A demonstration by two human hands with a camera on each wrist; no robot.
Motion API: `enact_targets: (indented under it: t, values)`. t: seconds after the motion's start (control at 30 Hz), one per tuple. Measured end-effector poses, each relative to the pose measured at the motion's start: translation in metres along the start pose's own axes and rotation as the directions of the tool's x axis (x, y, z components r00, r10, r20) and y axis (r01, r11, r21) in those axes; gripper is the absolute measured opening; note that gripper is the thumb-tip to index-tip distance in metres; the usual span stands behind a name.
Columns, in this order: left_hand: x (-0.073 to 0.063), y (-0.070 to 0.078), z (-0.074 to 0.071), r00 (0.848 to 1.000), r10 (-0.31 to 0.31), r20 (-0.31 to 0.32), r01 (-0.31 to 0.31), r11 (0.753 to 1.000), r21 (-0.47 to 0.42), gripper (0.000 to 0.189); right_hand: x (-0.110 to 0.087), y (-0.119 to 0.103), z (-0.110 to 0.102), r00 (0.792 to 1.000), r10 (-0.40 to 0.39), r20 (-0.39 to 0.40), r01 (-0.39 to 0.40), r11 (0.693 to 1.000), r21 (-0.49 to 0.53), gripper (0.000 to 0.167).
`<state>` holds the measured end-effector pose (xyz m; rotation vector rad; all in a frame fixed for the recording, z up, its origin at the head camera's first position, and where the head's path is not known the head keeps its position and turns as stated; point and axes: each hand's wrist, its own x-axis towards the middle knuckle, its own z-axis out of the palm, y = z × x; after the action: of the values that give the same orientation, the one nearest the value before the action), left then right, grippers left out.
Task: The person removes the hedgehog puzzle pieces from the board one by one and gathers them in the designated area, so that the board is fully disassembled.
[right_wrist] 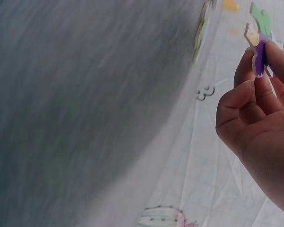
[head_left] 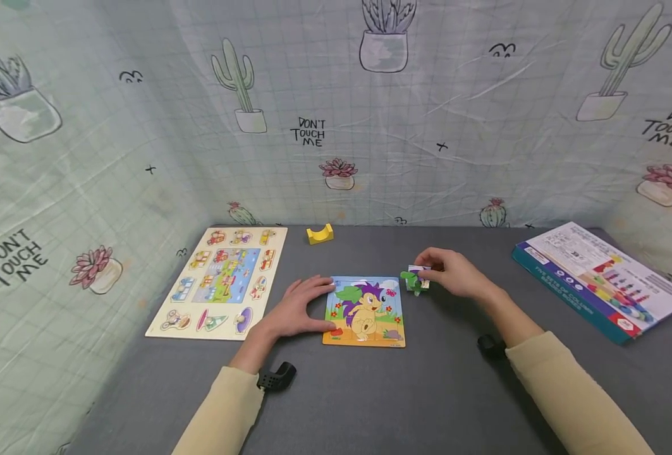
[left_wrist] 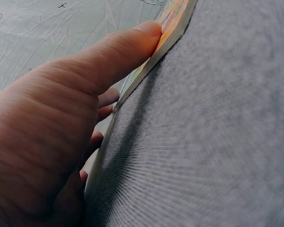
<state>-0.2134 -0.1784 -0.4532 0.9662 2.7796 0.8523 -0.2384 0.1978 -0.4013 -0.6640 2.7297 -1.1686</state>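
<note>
A square hedgehog jigsaw puzzle (head_left: 364, 316) lies flat on the grey table. My left hand (head_left: 298, 309) rests at its left side, fingers spread, the index fingertip at the upper left edge and the thumb on the lower left corner. In the left wrist view, the thumb (left_wrist: 118, 49) presses on the puzzle's orange edge. Right of the puzzle, my right hand (head_left: 455, 273) pinches a small jigsaw piece (head_left: 412, 282) between thumb and fingers. The right wrist view shows this piece (right_wrist: 260, 52) as purple, green and cream, held up from the table.
To the left lies a cream picture board (head_left: 159, 325) with vehicle shapes. A yellow arched block (head_left: 320, 235) stands at the back. A flat toy box (head_left: 603, 278) with a teal side lies at the right. Behind, a cactus-print cloth (head_left: 392, 126) hangs down to the table's far edge.
</note>
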Motion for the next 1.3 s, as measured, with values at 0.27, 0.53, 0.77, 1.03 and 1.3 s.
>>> enact_targets:
  t: [0.27, 0.53, 0.77, 1.03, 1.3]
  values:
    - [0.0, 0.002, 0.0, 1.0, -0.012, 0.005, 0.012, 1.0, -0.006, 0.083, -0.01, 0.016, -0.013, 0.998, 0.051, 0.028, -0.052, 0.999, 0.014, 0.013]
    - [0.0, 0.002, 0.0, 1.0, -0.007, 0.001, 0.007, 1.0, -0.016, 0.082, -0.015, 0.03, -0.024, 0.993, 0.092, 0.068, -0.092, 0.996, -0.002, 0.014]
    - [0.001, 0.0, 0.001, 1.0, -0.004, -0.004, 0.003, 1.0, -0.011, 0.083, -0.012, 0.04, -0.031, 0.984, 0.123, 0.128, -0.121, 0.992, -0.026, 0.015]
    - [0.001, -0.001, 0.001, 1.0, -0.01, 0.007, 0.011, 1.0, -0.017, 0.084, -0.007, 0.042, -0.03, 0.984, 0.133, 0.119, -0.12, 0.987, -0.108, 0.015]
    - [0.001, -0.001, 0.001, 1.0, -0.014, 0.011, 0.014, 1.0, -0.006, 0.083, -0.006, 0.045, -0.029, 0.981, 0.11, 0.157, -0.093, 0.989, -0.114, 0.03]
